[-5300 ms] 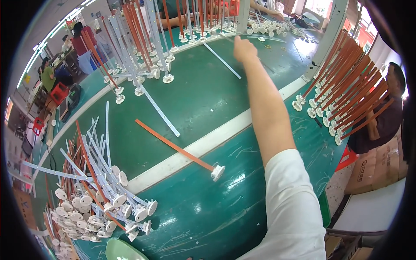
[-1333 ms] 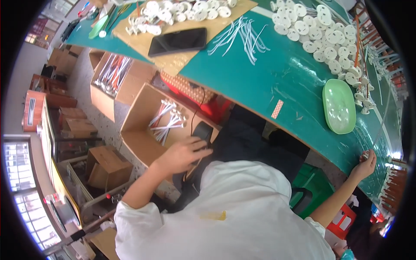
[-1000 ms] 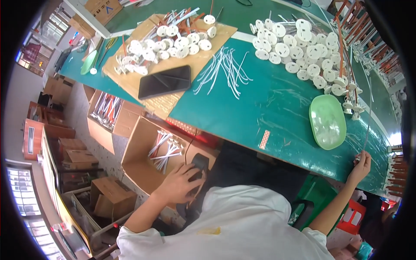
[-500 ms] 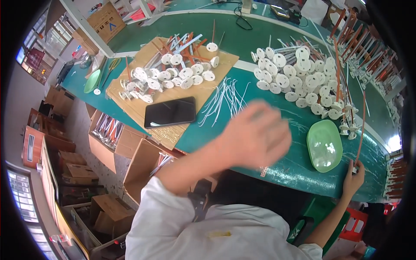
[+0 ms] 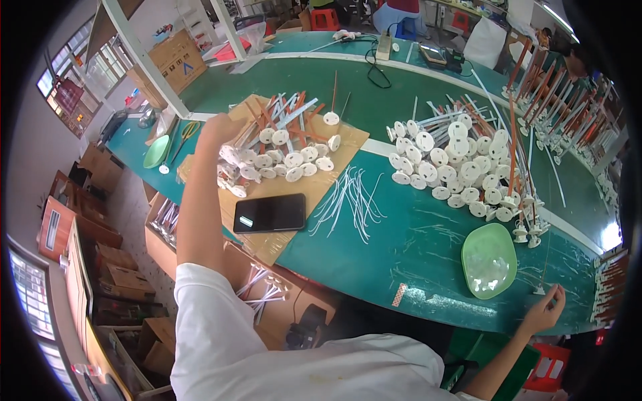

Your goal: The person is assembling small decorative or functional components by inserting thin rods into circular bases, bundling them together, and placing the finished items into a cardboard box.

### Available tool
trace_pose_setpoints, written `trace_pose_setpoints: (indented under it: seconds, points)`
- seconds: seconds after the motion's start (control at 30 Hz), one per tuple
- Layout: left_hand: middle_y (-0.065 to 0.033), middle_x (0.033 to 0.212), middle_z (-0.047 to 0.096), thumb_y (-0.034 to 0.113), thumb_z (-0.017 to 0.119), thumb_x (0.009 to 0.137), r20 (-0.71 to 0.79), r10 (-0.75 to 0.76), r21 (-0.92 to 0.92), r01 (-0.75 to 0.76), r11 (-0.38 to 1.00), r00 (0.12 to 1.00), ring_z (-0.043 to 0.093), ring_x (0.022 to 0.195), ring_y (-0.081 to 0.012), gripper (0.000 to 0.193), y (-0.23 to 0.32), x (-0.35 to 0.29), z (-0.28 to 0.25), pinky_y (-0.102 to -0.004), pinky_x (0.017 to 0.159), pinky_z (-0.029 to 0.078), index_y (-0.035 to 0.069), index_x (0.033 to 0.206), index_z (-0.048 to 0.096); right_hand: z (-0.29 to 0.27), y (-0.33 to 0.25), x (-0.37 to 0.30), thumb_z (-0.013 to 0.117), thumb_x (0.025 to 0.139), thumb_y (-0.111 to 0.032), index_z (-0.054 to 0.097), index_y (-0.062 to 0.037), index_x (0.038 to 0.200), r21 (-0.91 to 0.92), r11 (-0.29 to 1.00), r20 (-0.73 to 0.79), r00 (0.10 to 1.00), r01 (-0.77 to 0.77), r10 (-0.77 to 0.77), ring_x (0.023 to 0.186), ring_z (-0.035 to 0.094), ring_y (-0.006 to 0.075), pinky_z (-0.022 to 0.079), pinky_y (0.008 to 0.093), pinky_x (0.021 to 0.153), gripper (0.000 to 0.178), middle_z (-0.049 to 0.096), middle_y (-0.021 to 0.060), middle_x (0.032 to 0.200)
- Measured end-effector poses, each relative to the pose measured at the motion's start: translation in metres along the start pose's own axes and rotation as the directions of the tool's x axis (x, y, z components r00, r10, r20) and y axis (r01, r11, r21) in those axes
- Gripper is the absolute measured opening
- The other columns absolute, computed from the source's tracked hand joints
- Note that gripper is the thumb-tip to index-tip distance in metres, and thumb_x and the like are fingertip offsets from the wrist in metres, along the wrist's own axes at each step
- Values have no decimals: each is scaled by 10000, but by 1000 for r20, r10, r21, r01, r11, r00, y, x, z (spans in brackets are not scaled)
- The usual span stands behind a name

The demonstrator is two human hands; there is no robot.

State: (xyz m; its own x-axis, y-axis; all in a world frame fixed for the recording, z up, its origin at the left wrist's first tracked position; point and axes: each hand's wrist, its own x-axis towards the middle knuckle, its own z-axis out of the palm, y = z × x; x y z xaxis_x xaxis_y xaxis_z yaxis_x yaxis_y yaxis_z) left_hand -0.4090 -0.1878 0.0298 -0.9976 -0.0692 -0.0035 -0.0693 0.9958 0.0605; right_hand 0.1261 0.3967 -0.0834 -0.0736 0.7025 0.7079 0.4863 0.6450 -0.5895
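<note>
My left hand (image 5: 224,129) reaches over the far left edge of a pile of white round discs with strips attached (image 5: 293,160), on a sheet of brown cardboard (image 5: 346,137). Its fingers are blurred and partly hidden, so I cannot tell whether they hold anything. At the right side of the green table, my right hand (image 5: 543,313) rests with loosely curled, parted fingers. Just beyond its fingertips stands a small white disc base (image 5: 540,289) with a thin rod rising from it; the fingers appear apart from it. Left of that hand lies a light green tray (image 5: 489,260).
A black phone (image 5: 269,213) lies on the cardboard's near edge, beside loose thin white strips (image 5: 349,204). A larger pile of white discs (image 5: 461,164) sits at centre right. Far left are scissors (image 5: 190,129) and a green dish (image 5: 156,152). Cardboard boxes (image 5: 155,237) stand below the table's left edge.
My left hand has swung from the table's near middle to the far left pile. My right hand seems to have let go of the rod's white base. The view has tilted up.
</note>
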Motion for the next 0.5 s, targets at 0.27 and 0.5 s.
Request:
trace_pose_setpoints:
  seconds: [0.27, 0.5]
  points:
    - [-170, 1176, 649, 606, 701, 666, 157, 6, 38, -13, 999, 988, 617, 1116, -264, 712, 84, 12, 41, -361, 920, 485, 99, 1166, 677, 30, -156, -45, 581, 895, 28, 573, 47, 865, 467, 816, 93, 898, 342, -430, 846, 578, 184, 461, 291, 761, 36, 627, 128, 935]
    - [-138, 1204, 643, 377, 693, 679, 263, 97, -82, -78, 994, 960, 625, 1081, -262, 531, 98, -38, -20, -371, 865, 504, 86, 1123, 693, 28, -160, -54, 548, 893, 67, 559, 43, 841, 658, 753, 308, 917, -12, -254, 824, 540, 159, 438, 265, 768, 58, 598, 108, 904]
